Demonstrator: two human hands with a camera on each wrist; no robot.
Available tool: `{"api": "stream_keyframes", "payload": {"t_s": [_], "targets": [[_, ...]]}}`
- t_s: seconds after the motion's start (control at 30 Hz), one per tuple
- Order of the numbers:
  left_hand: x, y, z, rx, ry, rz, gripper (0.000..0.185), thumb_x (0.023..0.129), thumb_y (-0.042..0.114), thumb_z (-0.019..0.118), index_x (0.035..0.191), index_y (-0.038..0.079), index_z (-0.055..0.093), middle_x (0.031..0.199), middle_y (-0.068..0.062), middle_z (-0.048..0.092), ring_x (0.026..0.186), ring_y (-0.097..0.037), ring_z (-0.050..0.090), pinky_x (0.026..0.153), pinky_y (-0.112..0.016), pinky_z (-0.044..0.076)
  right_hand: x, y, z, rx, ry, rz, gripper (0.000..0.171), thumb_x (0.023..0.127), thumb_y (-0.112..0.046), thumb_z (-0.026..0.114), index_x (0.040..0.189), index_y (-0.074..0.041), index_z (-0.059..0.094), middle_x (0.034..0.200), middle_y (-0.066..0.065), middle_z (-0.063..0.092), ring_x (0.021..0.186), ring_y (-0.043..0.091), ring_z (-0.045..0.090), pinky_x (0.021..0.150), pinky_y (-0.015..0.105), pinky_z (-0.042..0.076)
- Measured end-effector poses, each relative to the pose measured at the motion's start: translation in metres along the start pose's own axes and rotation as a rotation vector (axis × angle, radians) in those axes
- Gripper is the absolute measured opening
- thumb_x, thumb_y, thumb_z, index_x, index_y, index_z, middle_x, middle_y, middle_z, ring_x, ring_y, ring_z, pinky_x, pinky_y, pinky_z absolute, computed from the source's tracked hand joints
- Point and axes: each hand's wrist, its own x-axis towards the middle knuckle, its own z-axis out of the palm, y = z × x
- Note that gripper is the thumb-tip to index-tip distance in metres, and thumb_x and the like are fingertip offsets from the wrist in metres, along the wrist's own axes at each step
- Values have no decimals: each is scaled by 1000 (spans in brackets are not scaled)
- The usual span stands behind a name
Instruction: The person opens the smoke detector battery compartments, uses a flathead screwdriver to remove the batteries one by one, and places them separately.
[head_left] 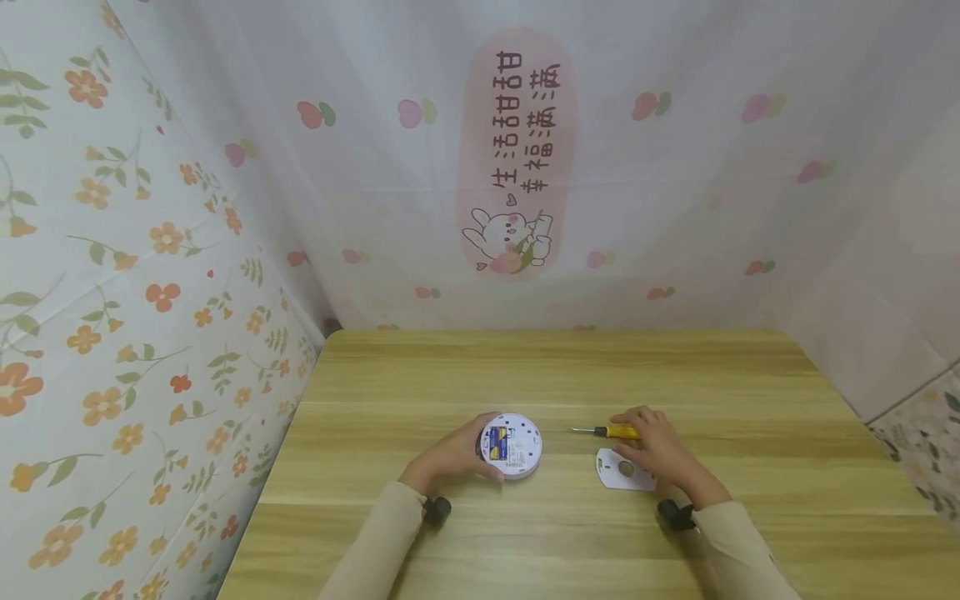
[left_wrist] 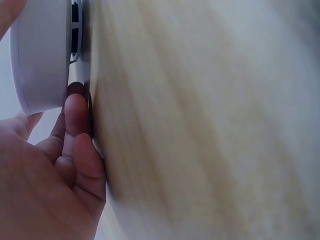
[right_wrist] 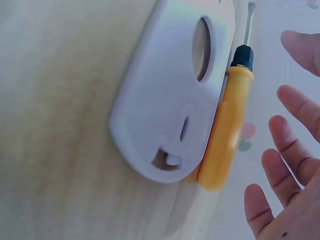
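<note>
2 hands show, with 3 things near them on or over the surface (head_left: 525,533): 1 round white device (head_left: 523,452), 1 white plate (head_left: 610,478) and 1 screwdriver (head_left: 622,432). Your left hand (head_left: 456,450) grips the device by its left edge, fingers and thumb curled around the rim, well apart from the plate and screwdriver to its right. Your right hand (head_left: 660,442) holds nothing; its fingers are spread loosely by the screwdriver's handle and the plate.

The device is a thick, smooth disc, its printed face turned up toward you. That face carries 1 blue-and-yellow battery area, several small dark slots and some print too small to read. The left wrist view gives you its plain side wall and a dark, slotted part underneath, close to the surface; you cannot tell whether they touch.

The plate has 1 large round hole, plus slots and cutouts. Just beside it lies the screwdriver, with 1 yellow handle, 1 black collar and 1 metal blade. 2 black cameras (head_left: 437,511) sit at your wrists.
</note>
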Motion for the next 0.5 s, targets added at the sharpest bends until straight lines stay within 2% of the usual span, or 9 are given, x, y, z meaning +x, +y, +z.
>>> {"api": "stream_keyframes", "payload": {"t_s": [0.17, 0.33, 0.5], "targets": [[2, 1, -1, -19, -7, 5, 111, 65, 28, 89, 153, 16, 23, 153, -9, 37, 141, -31, 34, 117, -53, 23, 9, 2, -1, 19, -21, 35, 33, 86, -17, 71, 116, -5, 64, 117, 18, 55, 107, 41, 47, 83, 56, 35], [3, 0, -2, -11, -9, 16, 110, 66, 27, 89, 153, 15, 23, 153, -10, 37, 140, -32, 35, 117, -53, 24, 17, 6, 1, 64, -45, 88, 29, 86, -21, 71, 113, -8, 67, 118, 16, 56, 110, 42, 45, 85, 56, 31], [3, -2, 0, -18, -13, 9, 111, 65, 29, 89, 153, 16, 23, 153, -8, 37, 141, -30, 34, 117, -52, 23, 20, 9, 7, 93, -111, 140, 27, 85, -24, 71, 108, -10, 69, 116, 14, 58, 111, 41, 45, 86, 55, 31]]}}
